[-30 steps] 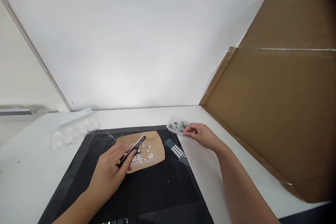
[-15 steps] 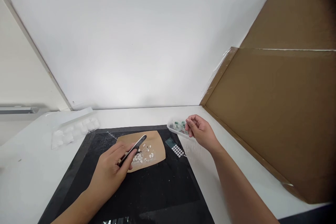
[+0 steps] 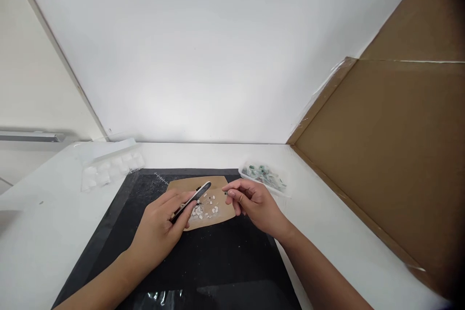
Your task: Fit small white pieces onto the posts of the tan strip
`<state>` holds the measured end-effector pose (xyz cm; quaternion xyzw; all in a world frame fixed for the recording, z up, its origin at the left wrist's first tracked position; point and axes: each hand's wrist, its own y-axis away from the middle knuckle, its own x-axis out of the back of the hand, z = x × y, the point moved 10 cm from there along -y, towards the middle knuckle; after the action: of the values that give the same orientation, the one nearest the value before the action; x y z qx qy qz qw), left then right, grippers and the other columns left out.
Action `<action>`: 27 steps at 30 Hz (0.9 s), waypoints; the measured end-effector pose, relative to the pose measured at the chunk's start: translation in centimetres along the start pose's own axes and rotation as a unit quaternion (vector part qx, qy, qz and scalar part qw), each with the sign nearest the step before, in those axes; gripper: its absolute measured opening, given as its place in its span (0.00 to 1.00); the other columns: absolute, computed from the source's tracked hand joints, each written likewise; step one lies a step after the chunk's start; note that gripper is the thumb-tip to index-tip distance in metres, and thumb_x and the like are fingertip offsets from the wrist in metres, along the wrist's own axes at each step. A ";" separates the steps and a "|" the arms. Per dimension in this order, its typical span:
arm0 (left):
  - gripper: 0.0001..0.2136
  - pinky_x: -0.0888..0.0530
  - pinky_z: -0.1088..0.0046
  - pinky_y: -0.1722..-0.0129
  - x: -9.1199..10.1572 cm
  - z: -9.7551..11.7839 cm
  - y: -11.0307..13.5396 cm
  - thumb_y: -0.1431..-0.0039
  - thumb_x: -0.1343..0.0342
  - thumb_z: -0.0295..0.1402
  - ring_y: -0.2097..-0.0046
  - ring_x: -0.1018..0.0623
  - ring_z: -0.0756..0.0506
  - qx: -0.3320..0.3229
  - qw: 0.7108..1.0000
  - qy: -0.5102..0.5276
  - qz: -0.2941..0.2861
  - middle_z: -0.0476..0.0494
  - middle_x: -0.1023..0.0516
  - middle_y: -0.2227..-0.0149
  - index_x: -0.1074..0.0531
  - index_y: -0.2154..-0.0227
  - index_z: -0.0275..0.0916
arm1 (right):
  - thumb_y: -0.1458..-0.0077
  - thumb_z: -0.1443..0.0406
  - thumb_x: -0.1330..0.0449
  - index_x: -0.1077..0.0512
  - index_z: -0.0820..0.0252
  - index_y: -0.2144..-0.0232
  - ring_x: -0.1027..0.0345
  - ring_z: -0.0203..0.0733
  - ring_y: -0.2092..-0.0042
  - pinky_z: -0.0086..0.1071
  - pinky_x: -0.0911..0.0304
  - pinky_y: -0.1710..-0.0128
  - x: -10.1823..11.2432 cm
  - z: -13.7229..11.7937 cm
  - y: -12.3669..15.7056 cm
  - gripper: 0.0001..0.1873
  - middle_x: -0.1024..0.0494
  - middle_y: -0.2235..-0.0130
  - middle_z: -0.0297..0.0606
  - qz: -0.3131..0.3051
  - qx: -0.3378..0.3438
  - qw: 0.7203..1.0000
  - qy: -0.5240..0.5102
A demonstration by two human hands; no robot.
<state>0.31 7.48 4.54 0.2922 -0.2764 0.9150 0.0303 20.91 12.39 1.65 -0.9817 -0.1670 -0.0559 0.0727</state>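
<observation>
My left hand (image 3: 163, 225) is closed around black tweezers (image 3: 192, 198), whose tips rest among several small white pieces (image 3: 205, 208) on a tan sheet (image 3: 203, 201). My right hand (image 3: 250, 201) hovers over the sheet's right edge with thumb and forefinger pinched on a tiny dark item (image 3: 225, 193) too small to name. The sheet lies on a black mat (image 3: 218, 261).
A small clear tray (image 3: 265, 177) with green and white parts sits right of the mat. A clear blister tray (image 3: 109, 164) lies at the back left. A large cardboard panel (image 3: 392, 155) leans along the right. White table (image 3: 43, 232) surrounds the mat; a white wall stands behind.
My right hand has left the clear tray and come left to the tan sheet, pinching a tiny item. My left hand holds the tweezers in the same spot.
</observation>
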 end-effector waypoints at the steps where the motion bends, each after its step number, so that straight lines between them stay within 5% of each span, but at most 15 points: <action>1: 0.12 0.21 0.78 0.72 0.0 0.0 0.0 0.28 0.44 0.35 0.70 0.19 0.51 0.000 1.000 -0.002 -0.001 0.44 0.19 0.59 0.20 0.47 0.44 | 0.36 0.49 0.36 0.21 0.55 0.57 0.31 0.34 0.75 0.29 0.38 0.77 -0.3 0.0 0.1 0.18 0.19 0.67 0.35 -0.008 -0.006 1.000 -0.019; 9: 0.12 0.22 0.79 0.72 0.0 0.2 0.0 0.29 0.43 0.34 0.63 0.17 0.48 -0.011 1.000 -0.020 -0.003 0.42 0.17 0.56 0.20 0.48 0.43 | 0.39 0.54 0.31 0.23 0.57 0.54 0.20 0.39 0.67 0.28 0.34 0.74 -2.4 0.2 0.6 0.16 0.15 0.62 0.40 -0.064 -0.025 0.992 -0.110; 21: 0.12 0.20 0.76 0.62 -0.1 1.0 0.0 0.29 0.42 0.33 0.59 0.17 0.47 -0.037 0.999 -0.026 -0.002 0.43 0.16 0.57 0.19 0.47 0.46 | 0.36 0.52 0.34 0.27 0.56 0.56 0.20 0.39 0.68 0.28 0.37 0.74 -3.8 0.4 1.0 0.15 0.15 0.64 0.38 -0.066 -0.020 0.993 -0.098; 27: 0.13 0.21 0.80 0.71 -1.1 0.3 0.4 0.29 0.43 0.34 0.71 0.20 0.53 0.001 0.999 0.024 -0.029 0.44 0.18 0.53 0.21 0.46 0.46 | 0.35 0.53 0.35 0.28 0.56 0.57 0.20 0.39 0.67 0.29 0.35 0.72 -4.2 0.3 1.3 0.14 0.16 0.64 0.38 -0.070 -0.011 0.995 -0.075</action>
<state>1.23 7.10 3.93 0.2783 -0.2662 0.9207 0.0636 17.39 9.86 0.66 -0.9697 -0.2398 0.0108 0.0447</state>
